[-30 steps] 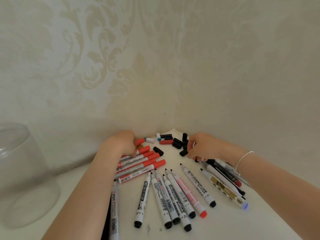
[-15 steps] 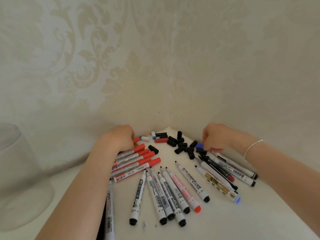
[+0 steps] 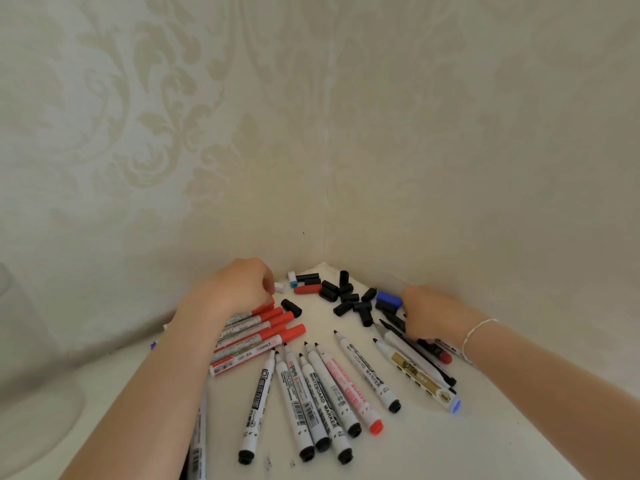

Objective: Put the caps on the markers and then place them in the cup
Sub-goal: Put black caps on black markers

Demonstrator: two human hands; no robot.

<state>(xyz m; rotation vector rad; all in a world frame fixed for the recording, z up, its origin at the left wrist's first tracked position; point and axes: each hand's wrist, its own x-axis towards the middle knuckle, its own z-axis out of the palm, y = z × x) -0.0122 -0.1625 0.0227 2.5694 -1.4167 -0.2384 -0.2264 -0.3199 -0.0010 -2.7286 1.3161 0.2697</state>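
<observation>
Several uncapped white markers (image 3: pixel 313 393) fan out on the white table, tips pointing away from me. A row of red-capped markers (image 3: pixel 266 332) lies at the left. My left hand (image 3: pixel 237 289) sits curled over the top of that row. A red bit shows at its fingertips, next to a white cap (image 3: pixel 279 288). Loose black caps (image 3: pixel 348 299), a blue cap (image 3: pixel 389 299) and a red cap (image 3: pixel 307 289) lie in the corner. My right hand (image 3: pixel 433 315) is curled down onto the black markers (image 3: pixel 431 348) at the right, gripping one. The clear cup (image 3: pixel 24 403) stands at the far left, faint.
Two patterned walls (image 3: pixel 325 150) meet in a corner right behind the caps. A gold-labelled marker with a blue end (image 3: pixel 420 375) lies at the right. Another marker (image 3: pixel 199 441) lies half under my left forearm. A bracelet (image 3: pixel 476 332) sits on my right wrist.
My right hand has moved from the pile of black caps rightward, past the blue cap, onto the markers at the right. My left hand has stayed on the red markers.
</observation>
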